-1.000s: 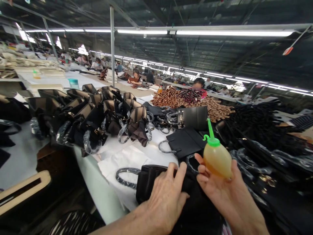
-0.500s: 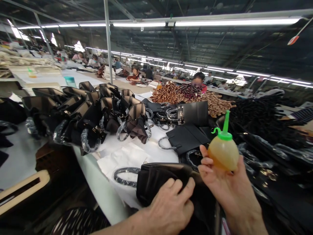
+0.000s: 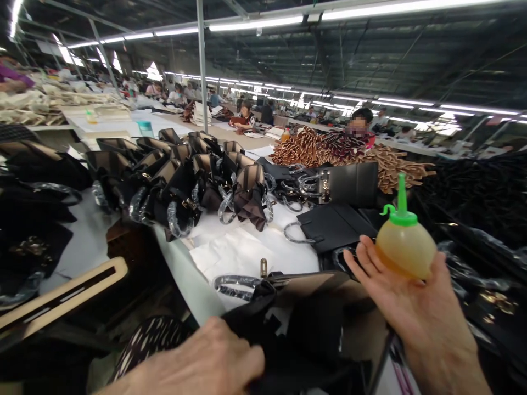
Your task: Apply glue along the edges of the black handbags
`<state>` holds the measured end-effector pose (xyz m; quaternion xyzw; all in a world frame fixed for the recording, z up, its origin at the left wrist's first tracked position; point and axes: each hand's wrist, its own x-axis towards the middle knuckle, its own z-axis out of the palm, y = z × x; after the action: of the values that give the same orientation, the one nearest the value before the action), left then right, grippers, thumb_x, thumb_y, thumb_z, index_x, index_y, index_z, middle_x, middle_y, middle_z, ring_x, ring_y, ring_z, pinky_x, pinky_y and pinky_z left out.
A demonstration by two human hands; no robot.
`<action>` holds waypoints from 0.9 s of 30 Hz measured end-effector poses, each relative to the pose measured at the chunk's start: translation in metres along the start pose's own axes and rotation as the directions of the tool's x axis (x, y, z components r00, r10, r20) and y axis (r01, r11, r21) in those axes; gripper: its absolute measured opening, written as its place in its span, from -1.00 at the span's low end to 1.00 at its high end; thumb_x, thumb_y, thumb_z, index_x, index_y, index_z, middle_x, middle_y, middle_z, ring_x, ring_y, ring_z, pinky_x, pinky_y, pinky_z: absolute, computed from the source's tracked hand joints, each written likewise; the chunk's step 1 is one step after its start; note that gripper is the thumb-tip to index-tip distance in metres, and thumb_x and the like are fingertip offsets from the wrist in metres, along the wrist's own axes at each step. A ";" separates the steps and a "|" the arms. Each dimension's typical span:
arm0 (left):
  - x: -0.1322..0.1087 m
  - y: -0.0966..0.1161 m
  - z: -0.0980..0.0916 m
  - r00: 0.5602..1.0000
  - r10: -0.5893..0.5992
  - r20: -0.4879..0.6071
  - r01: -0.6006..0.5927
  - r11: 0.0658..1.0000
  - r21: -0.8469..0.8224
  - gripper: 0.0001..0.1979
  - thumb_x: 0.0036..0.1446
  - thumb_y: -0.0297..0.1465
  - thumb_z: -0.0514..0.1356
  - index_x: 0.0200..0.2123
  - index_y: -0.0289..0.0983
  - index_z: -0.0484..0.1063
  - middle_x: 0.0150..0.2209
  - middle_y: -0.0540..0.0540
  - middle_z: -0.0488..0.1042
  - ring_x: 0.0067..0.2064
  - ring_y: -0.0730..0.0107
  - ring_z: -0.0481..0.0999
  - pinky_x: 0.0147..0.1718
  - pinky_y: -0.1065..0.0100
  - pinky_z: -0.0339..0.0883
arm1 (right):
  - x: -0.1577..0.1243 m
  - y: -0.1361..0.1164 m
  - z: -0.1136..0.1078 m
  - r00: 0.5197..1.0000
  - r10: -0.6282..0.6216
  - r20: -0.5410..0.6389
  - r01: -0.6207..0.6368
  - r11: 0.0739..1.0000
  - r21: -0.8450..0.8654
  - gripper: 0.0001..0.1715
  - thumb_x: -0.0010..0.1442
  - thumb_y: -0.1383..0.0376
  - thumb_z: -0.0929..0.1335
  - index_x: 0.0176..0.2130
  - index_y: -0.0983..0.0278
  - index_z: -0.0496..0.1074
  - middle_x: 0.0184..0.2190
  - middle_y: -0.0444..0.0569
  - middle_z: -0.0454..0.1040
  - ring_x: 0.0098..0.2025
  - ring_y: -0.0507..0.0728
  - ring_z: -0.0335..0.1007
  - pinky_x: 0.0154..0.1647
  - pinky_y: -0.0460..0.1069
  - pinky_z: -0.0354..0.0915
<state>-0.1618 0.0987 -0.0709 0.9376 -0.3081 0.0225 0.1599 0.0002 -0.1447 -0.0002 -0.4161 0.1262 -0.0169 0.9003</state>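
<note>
Amber liquid fills the squeeze bottle (image 3: 405, 253) cradled in my right hand (image 3: 411, 307), whose fingers curl loosely under its rounded belly while the green nozzle (image 3: 400, 206) points up, its small cap hanging off to one side, so the tip appears uncapped. My left hand (image 3: 206, 365) is clenched on the near edge of the black handbag (image 3: 304, 323), which lies open at the table's front edge with its tan lining (image 3: 325, 282) exposed and its plastic-wrapped handle (image 3: 236, 285) resting on white paper (image 3: 242, 252). Risk, as I judge it: the bottle sits in an open palm rather than a firm grasp, so a tilt or an unplanned squeeze could send liquid onto the lining or the black flat bag (image 3: 333, 225) just beyond, and a stain there would likely be hard to remove. A second hazard lies in the bag itself: part of it overhangs the table edge toward my lap, and only one hand restrains it; a slackened grip might let it slide off. Rows of finished bags (image 3: 177, 181) stand near, and a woven brown heap (image 3: 349, 156) lies farther back.
</note>
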 end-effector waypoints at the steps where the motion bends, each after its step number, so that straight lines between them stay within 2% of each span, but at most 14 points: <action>1: -0.005 -0.008 -0.013 0.997 -0.047 -0.053 0.048 0.999 0.016 -0.95 0.19 -0.51 0.09 -0.31 -0.26 0.27 -0.41 0.01 0.43 -0.44 0.41 0.36 -0.41 0.39 0.19 | -0.003 -0.001 0.002 1.000 -0.001 -0.014 0.001 1.000 -0.014 -0.40 0.25 -0.04 0.19 0.05 0.32 0.36 -0.06 0.36 0.42 -0.03 0.35 0.40 -0.26 0.31 0.47; 4: -0.011 -0.038 -0.037 0.989 -0.096 -0.111 0.110 0.986 0.125 -0.80 0.21 -0.58 -0.07 -0.38 -0.27 0.28 -0.44 -0.03 0.38 -0.42 0.37 0.34 -0.42 0.34 0.12 | -0.015 0.001 0.008 0.998 0.028 -0.054 -0.031 0.998 -0.061 -0.40 0.24 -0.03 0.19 0.07 0.30 0.36 -0.08 0.37 0.43 -0.06 0.40 0.42 -0.33 0.37 0.45; 8: -0.005 -0.068 -0.041 0.976 -0.188 -0.108 0.205 0.963 0.173 -0.86 0.13 -0.57 0.01 -0.41 -0.28 0.31 -0.40 -0.05 0.37 -0.32 0.32 0.38 -0.31 0.34 0.23 | -0.031 0.011 0.015 0.998 0.050 -0.025 -0.053 0.991 -0.121 -0.36 0.21 -0.01 0.24 0.10 0.36 0.34 -0.05 0.41 0.41 -0.05 0.43 0.41 -0.34 0.33 0.47; 10: -0.003 -0.067 -0.037 0.962 -0.251 -0.111 0.266 0.953 0.145 -0.83 0.07 -0.60 0.02 -0.33 -0.30 0.36 -0.27 -0.11 0.43 -0.20 0.26 0.42 -0.19 0.28 0.32 | -0.034 0.016 0.018 0.999 0.037 -0.007 -0.038 0.990 -0.138 -0.37 0.22 -0.01 0.24 0.11 0.34 0.33 -0.02 0.39 0.39 -0.03 0.42 0.40 -0.35 0.28 0.49; 12: -0.002 -0.056 -0.035 0.953 -0.251 -0.170 0.270 0.958 0.101 -0.66 0.05 -0.62 0.01 -0.11 -0.32 0.37 0.01 -0.22 0.39 0.00 0.16 0.39 -0.03 0.18 0.32 | -0.033 0.018 0.019 1.000 0.029 0.002 -0.028 0.990 -0.138 -0.36 0.22 -0.03 0.23 0.11 0.33 0.33 -0.02 0.39 0.40 -0.03 0.42 0.40 -0.37 0.27 0.50; 14: -0.002 -0.038 -0.039 0.952 -0.185 -0.244 0.196 0.980 0.020 -0.48 0.05 -0.63 0.00 0.11 -0.28 0.25 0.24 -0.22 0.17 0.19 0.14 0.25 0.12 0.14 0.22 | -0.029 0.019 0.019 1.000 0.019 0.014 -0.017 0.992 -0.122 -0.33 0.22 -0.03 0.23 0.12 0.36 0.31 -0.04 0.42 0.40 -0.03 0.43 0.40 -0.36 0.30 0.49; 15: -0.001 -0.028 -0.043 0.955 -0.141 -0.261 0.135 0.990 -0.041 -0.44 0.04 -0.63 0.01 0.15 -0.25 0.21 0.29 -0.17 0.11 0.24 0.18 0.19 0.17 0.19 0.17 | -0.027 0.019 0.018 1.000 0.016 0.022 -0.013 0.994 -0.110 -0.33 0.21 -0.03 0.24 0.12 0.37 0.31 -0.05 0.43 0.41 -0.03 0.44 0.40 -0.34 0.32 0.48; 17: 0.005 -0.010 -0.054 0.972 0.020 -0.235 -0.063 0.982 -0.175 -0.44 0.02 -0.64 0.01 0.12 -0.23 0.26 0.26 -0.06 0.19 0.27 0.29 0.15 0.24 0.29 0.06 | -0.023 0.020 0.017 0.999 0.023 0.042 -0.019 0.996 -0.089 -0.35 0.21 -0.01 0.25 0.11 0.37 0.32 -0.05 0.43 0.40 -0.03 0.44 0.40 -0.29 0.35 0.45; 19: 0.017 0.002 -0.062 0.970 0.161 -0.180 -0.211 0.927 -0.309 -0.44 0.05 -0.64 -0.01 0.14 -0.23 0.25 0.16 -0.02 0.34 0.23 0.38 0.22 0.25 0.37 0.03 | -0.021 0.021 0.016 0.998 0.034 0.061 -0.029 0.996 -0.085 -0.38 0.22 0.00 0.24 0.11 0.34 0.32 -0.01 0.40 0.39 -0.02 0.42 0.39 -0.25 0.35 0.44; 21: 0.033 0.008 -0.064 0.971 0.196 -0.136 -0.234 0.891 -0.388 -0.43 0.09 -0.60 0.03 0.19 -0.24 0.19 0.13 -0.05 0.36 0.20 0.35 0.27 0.18 0.39 0.14 | -0.020 0.023 0.015 0.996 0.031 0.086 -0.022 0.995 -0.099 -0.37 0.21 -0.01 0.25 0.12 0.32 0.32 0.02 0.37 0.37 0.00 0.41 0.38 -0.23 0.35 0.44; 23: 0.050 0.009 -0.060 0.976 0.199 -0.091 -0.219 0.892 -0.396 -0.43 0.09 -0.54 0.08 0.21 -0.23 0.17 0.09 -0.09 0.39 0.14 0.27 0.35 0.07 0.35 0.26 | -0.020 0.025 0.014 0.994 0.020 0.111 -0.008 0.994 -0.109 -0.35 0.19 -0.03 0.27 0.13 0.30 0.31 0.04 0.36 0.36 0.01 0.42 0.37 -0.23 0.34 0.44; 27: 0.069 0.004 -0.046 0.969 0.247 -0.023 -0.245 0.938 -0.247 -0.49 0.10 -0.46 0.15 0.15 -0.27 0.21 -0.25 -0.08 0.52 -0.05 0.20 0.45 -0.05 0.31 0.31 | -0.019 0.025 0.012 0.995 0.023 0.100 -0.016 0.997 -0.074 -0.32 0.18 -0.02 0.29 0.16 0.30 0.27 0.05 0.36 0.35 0.01 0.42 0.37 -0.26 0.34 0.45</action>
<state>-0.1061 0.0706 -0.0163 0.8644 -0.4239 0.0000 0.2703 -0.0174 -0.1168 -0.0069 -0.4477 0.0854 0.0176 0.8899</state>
